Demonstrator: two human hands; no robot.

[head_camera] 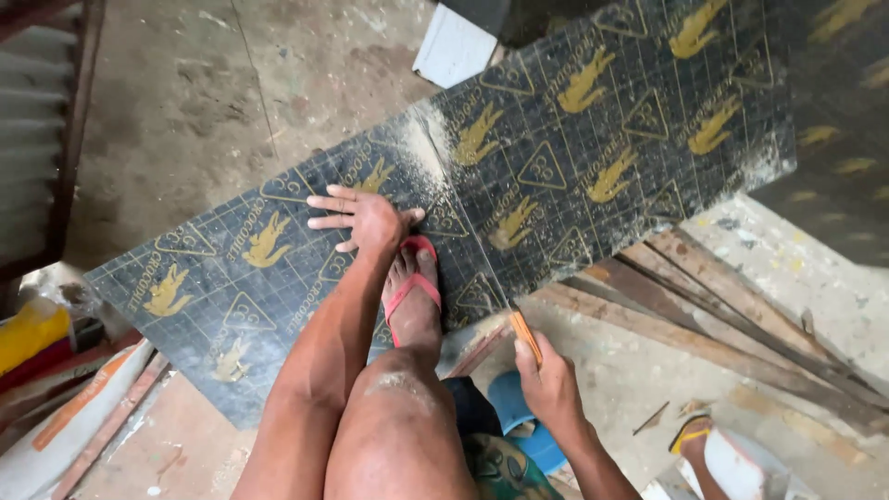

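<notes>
Handsaw (491, 278) clenched in rt hand (551, 389) grip, blade crossing black board (556, 148), lt hand (366, 218) flat, released (foot (412, 287) alongside)

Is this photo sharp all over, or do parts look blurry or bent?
Head view: soft, even daylight with no hard shadows; the left hand pressing the dark printed board is fairly sharp; the right hand gripping the saw handle is sharp too; the board's far right end goes dim and smeared; straight edges bow slightly near the corners, a wide-lens effect.

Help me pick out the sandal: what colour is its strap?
Red, on the sandal pinning the dark board; head view.
</notes>
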